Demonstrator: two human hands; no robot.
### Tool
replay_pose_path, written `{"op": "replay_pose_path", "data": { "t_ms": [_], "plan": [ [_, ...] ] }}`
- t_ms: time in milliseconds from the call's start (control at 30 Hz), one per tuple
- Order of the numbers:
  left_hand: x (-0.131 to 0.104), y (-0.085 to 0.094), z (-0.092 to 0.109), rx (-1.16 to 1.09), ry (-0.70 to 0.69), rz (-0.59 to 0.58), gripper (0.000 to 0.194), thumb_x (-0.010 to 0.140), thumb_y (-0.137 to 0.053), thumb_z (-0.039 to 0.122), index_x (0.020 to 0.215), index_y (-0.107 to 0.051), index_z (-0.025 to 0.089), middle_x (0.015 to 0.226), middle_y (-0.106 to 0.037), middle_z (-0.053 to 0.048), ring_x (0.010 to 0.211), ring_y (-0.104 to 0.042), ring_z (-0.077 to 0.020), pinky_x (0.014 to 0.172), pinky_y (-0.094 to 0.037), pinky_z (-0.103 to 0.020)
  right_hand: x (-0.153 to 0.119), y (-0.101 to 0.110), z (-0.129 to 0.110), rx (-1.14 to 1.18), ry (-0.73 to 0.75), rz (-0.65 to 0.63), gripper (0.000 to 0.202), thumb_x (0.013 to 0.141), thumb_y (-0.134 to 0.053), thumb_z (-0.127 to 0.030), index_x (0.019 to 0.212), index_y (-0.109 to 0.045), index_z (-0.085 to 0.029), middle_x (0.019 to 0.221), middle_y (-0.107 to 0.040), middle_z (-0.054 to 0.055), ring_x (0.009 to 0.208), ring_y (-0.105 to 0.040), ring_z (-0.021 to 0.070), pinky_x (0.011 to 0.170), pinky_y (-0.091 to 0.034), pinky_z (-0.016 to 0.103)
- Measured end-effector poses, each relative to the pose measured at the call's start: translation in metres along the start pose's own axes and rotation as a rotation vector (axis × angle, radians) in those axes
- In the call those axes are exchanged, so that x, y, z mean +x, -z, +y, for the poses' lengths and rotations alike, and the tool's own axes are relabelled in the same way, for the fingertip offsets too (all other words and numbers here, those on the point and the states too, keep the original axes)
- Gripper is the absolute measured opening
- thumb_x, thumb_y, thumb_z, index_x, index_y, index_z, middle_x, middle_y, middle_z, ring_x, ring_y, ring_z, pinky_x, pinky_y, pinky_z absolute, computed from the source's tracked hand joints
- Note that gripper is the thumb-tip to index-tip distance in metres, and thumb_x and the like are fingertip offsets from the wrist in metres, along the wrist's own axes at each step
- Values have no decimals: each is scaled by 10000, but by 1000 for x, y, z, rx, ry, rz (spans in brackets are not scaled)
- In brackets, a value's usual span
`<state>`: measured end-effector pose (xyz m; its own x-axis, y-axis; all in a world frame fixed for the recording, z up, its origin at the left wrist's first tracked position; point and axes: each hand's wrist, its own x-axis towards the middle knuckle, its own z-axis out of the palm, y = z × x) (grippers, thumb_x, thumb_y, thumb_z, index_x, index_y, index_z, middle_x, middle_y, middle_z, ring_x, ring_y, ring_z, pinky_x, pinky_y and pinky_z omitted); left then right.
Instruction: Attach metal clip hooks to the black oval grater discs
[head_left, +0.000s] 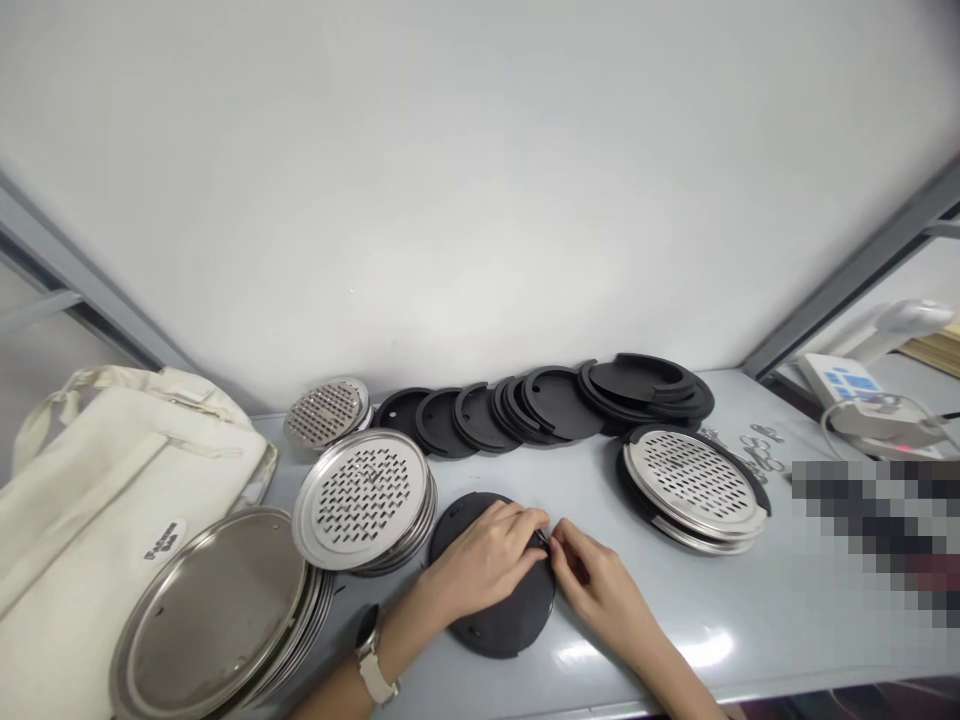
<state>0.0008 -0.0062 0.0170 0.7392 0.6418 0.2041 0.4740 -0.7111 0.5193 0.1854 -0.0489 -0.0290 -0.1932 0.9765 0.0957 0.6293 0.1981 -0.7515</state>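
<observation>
A black round plate (pixel 502 625) with small slots lies on the grey table in front of me. My left hand (pixel 491 560) reaches across its top, thumb and fingers closed at the plate's right edge. There my right hand (pixel 592 580) meets it, its thumb and forefinger pinched together. Between the fingertips shows a small dark, shiny piece, too covered to name. Left of the plate stands a stack of round metal graters (pixel 367 500). More metal graters (pixel 694 485) sit on a black holder (pixel 626 485) to the right.
Black round holders (pixel 562 405) line the wall. Large metal discs (pixel 225 610) are stacked at front left, beside a cream bag (pixel 112 480). A smaller grater stack (pixel 326 412) stands behind. Small wire pieces (pixel 761 450) lie right, near a white device (pixel 855 390).
</observation>
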Motion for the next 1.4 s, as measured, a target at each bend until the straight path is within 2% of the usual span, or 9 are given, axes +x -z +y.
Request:
{"op": "replay_pose_path", "data": {
  "t_ms": [633, 1400],
  "plan": [
    [-1, -1, -3, -185, 67, -18, 266, 907, -531, 142, 1151, -447, 206, 1132, -550, -61, 1105, -521, -205, 946, -458, -362, 0, 2, -5, -43, 13, 10, 215, 964, -357, -314, 768, -385, -232, 614, -467, -40, 542, -463, 137, 535, -364, 242],
    [-2, -2, -4, -231, 77, -40, 304, 923, -512, 146, 1205, -430, 226, 1181, -544, -65, 1138, -523, -203, 952, -459, -365, 0, 1, -2, -73, 41, 29, 188, 951, -377, -280, 771, -396, -228, 637, -517, -20, 550, -490, 140, 537, -382, 247]
  ]
}}
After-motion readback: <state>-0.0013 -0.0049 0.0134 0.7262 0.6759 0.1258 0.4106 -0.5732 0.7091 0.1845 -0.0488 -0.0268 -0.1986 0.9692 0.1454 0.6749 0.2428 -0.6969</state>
